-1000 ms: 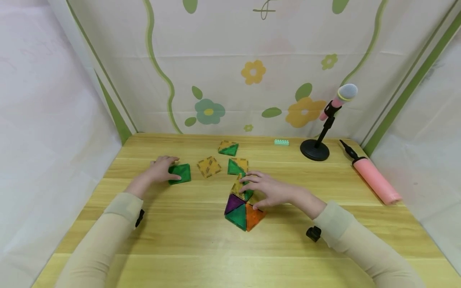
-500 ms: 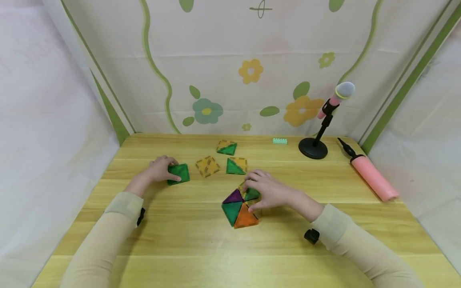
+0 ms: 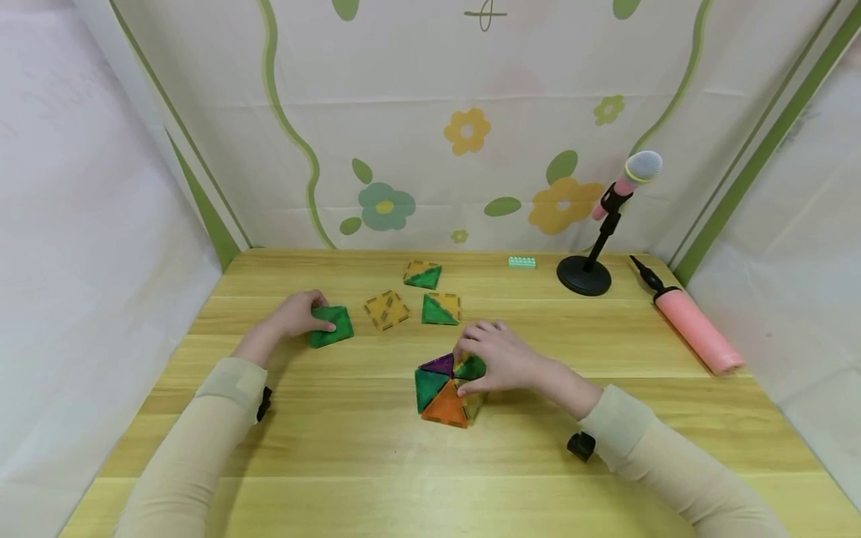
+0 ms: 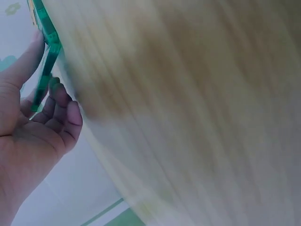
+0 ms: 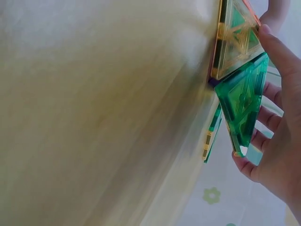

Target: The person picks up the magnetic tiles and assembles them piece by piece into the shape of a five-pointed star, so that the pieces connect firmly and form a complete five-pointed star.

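Left hand [image 3: 296, 314]: forearm in from lower left, fingers curled, thumb forward; grip narrow, pinching green tiles [image 3: 339, 323] at the worktop's [image 3: 323, 448] left. Right hand [image 3: 506, 359]: forearm in from lower right, fingers arched over, thumb nearer the body; grip holding a cluster [image 3: 445, 407] of joined tiles, mid-worktop. Yellow square [image 3: 386, 310]: flat, just beside green tiles.
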{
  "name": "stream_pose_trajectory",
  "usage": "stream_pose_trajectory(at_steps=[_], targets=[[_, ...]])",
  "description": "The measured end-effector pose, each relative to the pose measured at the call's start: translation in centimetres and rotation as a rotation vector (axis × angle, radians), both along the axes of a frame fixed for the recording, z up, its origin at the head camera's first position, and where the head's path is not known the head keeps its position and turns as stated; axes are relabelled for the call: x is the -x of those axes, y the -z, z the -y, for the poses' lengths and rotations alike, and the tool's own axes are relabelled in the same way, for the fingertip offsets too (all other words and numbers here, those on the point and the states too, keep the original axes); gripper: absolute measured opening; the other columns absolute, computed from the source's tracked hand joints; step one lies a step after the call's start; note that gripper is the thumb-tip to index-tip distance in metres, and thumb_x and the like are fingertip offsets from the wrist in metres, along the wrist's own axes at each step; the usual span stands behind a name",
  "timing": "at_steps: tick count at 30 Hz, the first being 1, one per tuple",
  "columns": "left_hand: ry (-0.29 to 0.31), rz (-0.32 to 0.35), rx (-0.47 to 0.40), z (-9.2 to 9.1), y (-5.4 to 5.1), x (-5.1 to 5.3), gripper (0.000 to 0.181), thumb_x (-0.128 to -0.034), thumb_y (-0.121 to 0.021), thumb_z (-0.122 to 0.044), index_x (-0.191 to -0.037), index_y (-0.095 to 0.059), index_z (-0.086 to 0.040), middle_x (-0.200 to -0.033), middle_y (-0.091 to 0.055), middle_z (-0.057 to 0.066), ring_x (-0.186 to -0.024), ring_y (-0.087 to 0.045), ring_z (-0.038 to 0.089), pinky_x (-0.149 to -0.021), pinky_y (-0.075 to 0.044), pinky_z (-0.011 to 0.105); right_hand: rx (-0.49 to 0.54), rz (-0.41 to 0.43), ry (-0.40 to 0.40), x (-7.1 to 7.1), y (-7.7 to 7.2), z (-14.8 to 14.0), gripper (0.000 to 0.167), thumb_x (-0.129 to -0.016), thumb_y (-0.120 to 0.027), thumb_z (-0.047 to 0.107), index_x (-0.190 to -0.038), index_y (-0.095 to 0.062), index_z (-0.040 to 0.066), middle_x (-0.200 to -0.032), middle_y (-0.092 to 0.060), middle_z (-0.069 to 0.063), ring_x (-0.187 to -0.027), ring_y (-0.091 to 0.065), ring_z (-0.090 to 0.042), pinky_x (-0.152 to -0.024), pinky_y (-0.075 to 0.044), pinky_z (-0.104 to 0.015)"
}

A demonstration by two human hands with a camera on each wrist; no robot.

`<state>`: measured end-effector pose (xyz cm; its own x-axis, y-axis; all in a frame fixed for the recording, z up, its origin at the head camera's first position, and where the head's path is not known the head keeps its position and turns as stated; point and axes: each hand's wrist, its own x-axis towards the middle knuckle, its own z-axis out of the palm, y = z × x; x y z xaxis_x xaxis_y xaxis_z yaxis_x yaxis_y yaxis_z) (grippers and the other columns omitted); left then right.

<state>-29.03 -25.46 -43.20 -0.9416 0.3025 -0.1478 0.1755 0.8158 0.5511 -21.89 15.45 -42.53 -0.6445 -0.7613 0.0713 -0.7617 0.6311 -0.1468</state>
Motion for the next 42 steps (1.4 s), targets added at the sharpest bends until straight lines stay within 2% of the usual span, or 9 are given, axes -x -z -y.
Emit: stream_pose_trajectory(at_steps=[8, 15, 21, 27, 31, 35, 39, 42], targets=[[-0.024, -0.001, -0.004, -0.2, -0.3, 0.1, 0.035, -0.0866, -0.07, -0.02, -0.111, -0.055, 0.0, -0.109, -0.057, 0.02, -0.095, -0.054, 0.029, -0.081, -0.047, 0.042, 0.018, 0.082, -0.013, -0.3, 0.1, 0.0, 0.046, -0.078, -0.058, 0.069, -0.106, -0.06, 0.032, -0.108, -0.052, 0.014, -0.106, -0.048, -0.009, -0.088, -0.038, -0.035], [-0.026, -0.013, -0.049, -0.2, -0.4, 0.1, 0.04, -0.0885, -0.067, -0.021, -0.118, -0.056, 0.003, -0.115, -0.057, 0.023, -0.107, -0.053, 0.036, -0.091, -0.045, 0.05, 0.09, 0.111, -0.038, -0.2, -0.2, 0.0, 0.04, -0.083, -0.059, 0.061, -0.106, -0.062, 0.028, -0.108, -0.055, 0.012, -0.103, -0.052, -0.011, -0.089, -0.04, -0.039], [-0.023, -0.021, -0.106, -1.0, -1.4, -0.4, 0.041, -0.0908, -0.064, -0.025, -0.122, -0.055, -0.001, -0.121, -0.057, 0.021, -0.112, -0.052, 0.036, -0.096, -0.041, 0.053, 0.158, 0.138, -0.04, 0.4, -0.4, 0.0, 0.033, -0.09, -0.06, 0.046, -0.108, -0.064, 0.019, -0.106, -0.057, 0.009, -0.1, -0.055, -0.011, -0.089, -0.045, -0.037], [-0.025, -0.067, -0.161, -3.2, -3.3, -1.0, 0.037, -0.09, -0.066, -0.025, -0.119, -0.056, -0.003, -0.115, -0.059, 0.016, -0.105, -0.055, 0.032, -0.092, -0.045, 0.05, 0.212, 0.14, 0.001, 1.3, -0.9, 0.3, 0.024, -0.091, -0.064, 0.028, -0.108, -0.065, 0.011, -0.104, -0.063, 0.001, -0.102, -0.056, -0.017, -0.089, -0.047, -0.038], [-0.021, -0.101, -0.215, -5.2, -4.5, -1.4, 0.035, -0.0888, -0.067, -0.024, -0.116, -0.056, -0.004, -0.113, -0.059, 0.014, -0.109, -0.055, 0.032, -0.093, -0.045, 0.049, 0.278, 0.197, 0.044, 1.8, -1.4, 0.8, 0.022, -0.091, -0.064, 0.019, -0.109, -0.063, 0.006, -0.104, -0.064, -0.007, -0.1, -0.056, -0.026, -0.085, -0.047, -0.04], [-0.009, -0.133, -0.264, -7.2, -5.3, -1.9, 0.035, -0.0877, -0.069, -0.021, -0.114, -0.056, -0.003, -0.111, -0.059, 0.014, -0.115, -0.053, 0.033, -0.096, -0.045, 0.048, 0.332, 0.245, 0.071, 2.4, -1.9, 1.2, 0.022, -0.091, -0.063, 0.017, -0.11, -0.062, 0.006, -0.107, -0.064, -0.01, -0.101, -0.055, -0.031, -0.087, -0.047, -0.044], [-0.01, -0.147, -0.316, -9.2, -5.9, -2.4, 0.032, -0.0874, -0.069, -0.019, -0.112, -0.056, -0.003, -0.109, -0.059, 0.013, -0.116, -0.052, 0.033, -0.096, -0.045, 0.047, 0.389, 0.262, 0.084, 2.9, -2.1, 1.7, 0.025, -0.093, -0.061, 0.017, -0.116, -0.06, 0.006, -0.107, -0.064, -0.011, -0.1, -0.056, -0.028, -0.085, -0.048, -0.045], [-0.001, -0.155, -0.356, -10.9, -6.0, -2.8, 0.031, -0.0877, -0.068, -0.019, -0.112, -0.056, -0.004, -0.108, -0.06, 0.012, -0.113, -0.054, 0.032, -0.095, -0.047, 0.045, 0.435, 0.281, 0.132, 3.1, -2.4, 2.1, 0.031, -0.096, -0.056, 0.019, -0.124, -0.057, 0.007, -0.106, -0.064, -0.006, -0.096, -0.057, -0.022, -0.076, -0.049, -0.039]])
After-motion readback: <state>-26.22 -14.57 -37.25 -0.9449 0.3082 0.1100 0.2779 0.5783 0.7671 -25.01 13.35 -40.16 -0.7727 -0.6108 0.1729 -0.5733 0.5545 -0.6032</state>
